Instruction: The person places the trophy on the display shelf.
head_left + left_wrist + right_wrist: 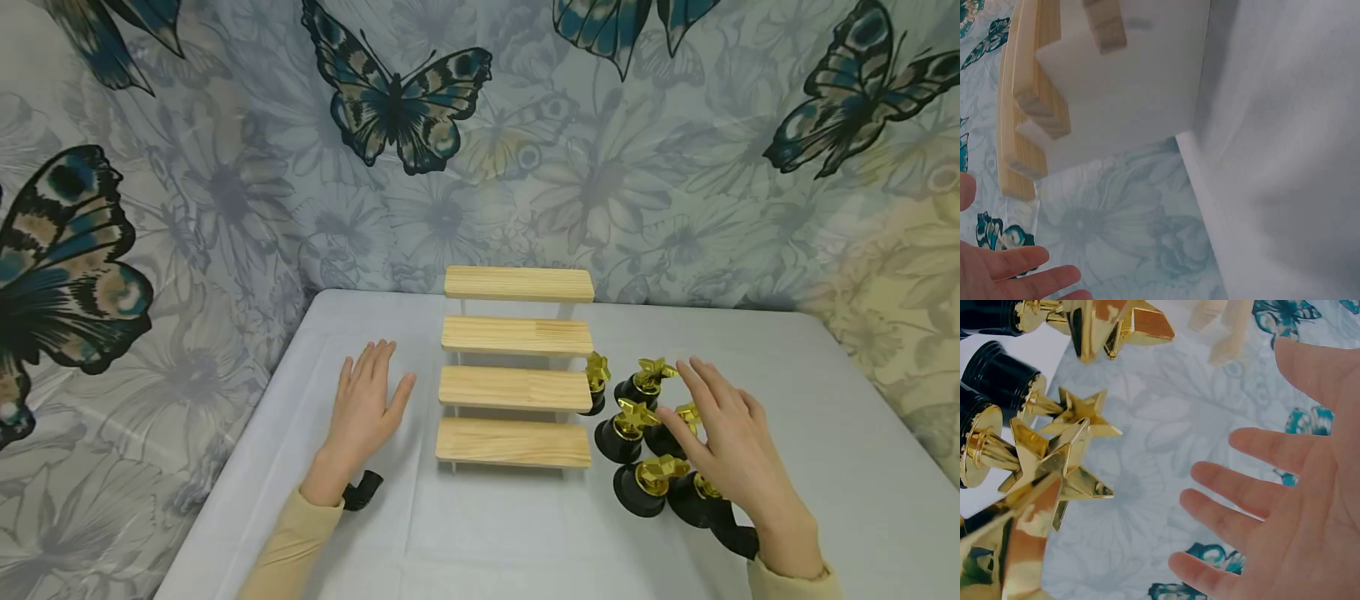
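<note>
Several small trophies with gold stars on black bases stand grouped on the right of the table, one front trophy (640,490) nearest the shelf's lowest step. Over the group hovers my right hand (731,446), its fingers spread and holding nothing. The right wrist view shows this palm (1297,500) apart from a gold star (1054,456). A tiered wooden shelf (514,389) stands in the middle. To its left is my left hand (360,417), fingers extended and nothing in them. In the left wrist view its fingers (1035,281) are below the shelf's step ends (1041,94).
White cloth covers the table (480,533). Behind and to the left hangs a butterfly-patterned backdrop (450,208). One trophy (596,375) is partly hidden by the shelf's right end. Black pieces show at the left wrist (363,490) and right wrist (738,537).
</note>
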The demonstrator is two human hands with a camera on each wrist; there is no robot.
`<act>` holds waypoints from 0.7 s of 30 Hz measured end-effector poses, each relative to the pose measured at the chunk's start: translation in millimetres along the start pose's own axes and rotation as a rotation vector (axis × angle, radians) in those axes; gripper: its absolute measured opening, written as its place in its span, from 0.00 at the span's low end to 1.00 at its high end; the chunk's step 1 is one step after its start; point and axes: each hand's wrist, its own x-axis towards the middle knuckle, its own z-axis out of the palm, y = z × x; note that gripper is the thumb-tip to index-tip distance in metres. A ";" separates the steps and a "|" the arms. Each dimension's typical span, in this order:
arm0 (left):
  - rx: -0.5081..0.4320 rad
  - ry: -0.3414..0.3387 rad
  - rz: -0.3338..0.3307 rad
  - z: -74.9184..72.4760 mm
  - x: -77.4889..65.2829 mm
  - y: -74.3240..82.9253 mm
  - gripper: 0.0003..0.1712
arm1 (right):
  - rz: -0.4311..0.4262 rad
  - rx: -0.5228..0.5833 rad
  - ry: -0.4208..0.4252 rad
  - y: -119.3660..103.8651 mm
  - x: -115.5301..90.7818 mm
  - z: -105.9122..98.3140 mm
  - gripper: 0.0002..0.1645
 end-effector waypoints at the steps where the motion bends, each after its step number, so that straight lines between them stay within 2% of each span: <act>1: -0.015 0.013 0.004 1.3 0.2 1.3 0.33 | -0.007 0.000 0.012 -0.5 0.3 -0.2 0.40; 4: -0.056 0.042 0.013 7.3 -0.1 5.0 0.30 | -0.032 -0.003 0.048 -1.5 0.9 0.1 0.38; 12: -0.175 0.056 0.004 28.1 -3.1 10.8 0.24 | -0.089 -0.016 0.125 -6.0 -1.0 -2.9 0.34; 16: -0.245 0.009 -0.028 35.4 -3.0 13.7 0.23 | -0.118 -0.011 0.148 -6.7 -3.2 -4.5 0.33; 21: -0.307 -0.075 -0.077 43.7 -0.9 18.2 0.26 | -0.131 -0.014 0.163 -6.1 -6.8 -7.3 0.33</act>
